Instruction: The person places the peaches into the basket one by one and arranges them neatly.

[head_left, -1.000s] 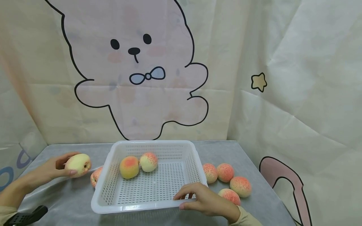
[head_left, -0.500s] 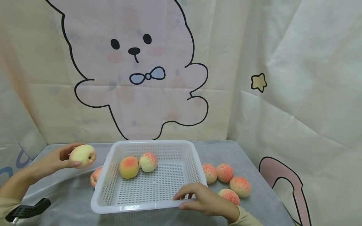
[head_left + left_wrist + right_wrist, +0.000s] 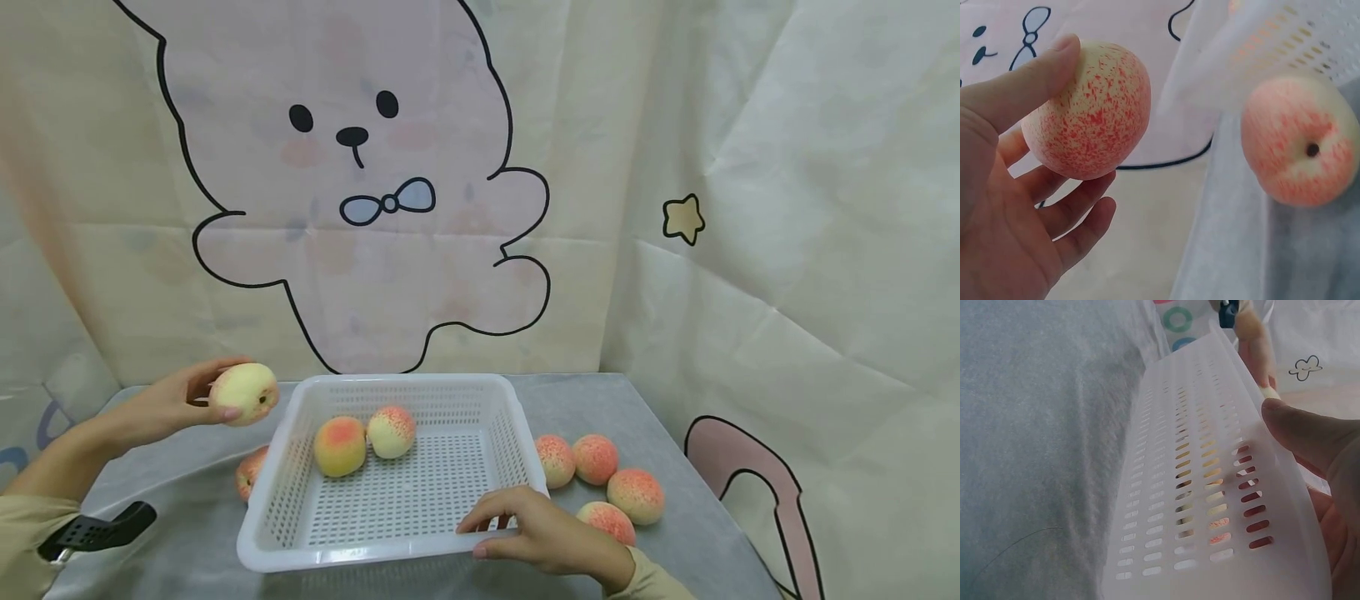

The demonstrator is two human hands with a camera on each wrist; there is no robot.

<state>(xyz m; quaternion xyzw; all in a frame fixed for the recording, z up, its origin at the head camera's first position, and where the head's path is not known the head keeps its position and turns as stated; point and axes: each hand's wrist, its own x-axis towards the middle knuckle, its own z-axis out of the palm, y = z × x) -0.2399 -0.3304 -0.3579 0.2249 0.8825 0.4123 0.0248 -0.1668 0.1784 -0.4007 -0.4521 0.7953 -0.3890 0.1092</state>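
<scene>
In the head view my left hand (image 3: 168,406) holds a pale yellow peach (image 3: 246,394) with red speckles in the air, just left of the white plastic basket (image 3: 360,552). Thumb and fingertips grip the peach (image 3: 1100,112) from opposite sides in the left wrist view. My right hand (image 3: 536,529) pinches the basket's front rim near its right corner, thumb outside and fingers over the edge. Inside the basket, toward the left, lie a yellow-orange peach (image 3: 341,447) and a pale, red-speckled peach (image 3: 392,432).
Another peach (image 3: 250,473) lies on the grey tabletop (image 3: 187,517) against the basket's left side. Several red-speckled peaches (image 3: 596,459) sit to the basket's right. A black strap (image 3: 97,531) hangs at the left sleeve. Behind stands a printed curtain (image 3: 450,275).
My left hand has lifted the peach higher and carried it right, closer to the basket's back left corner. The right hand and the basket have stayed put.
</scene>
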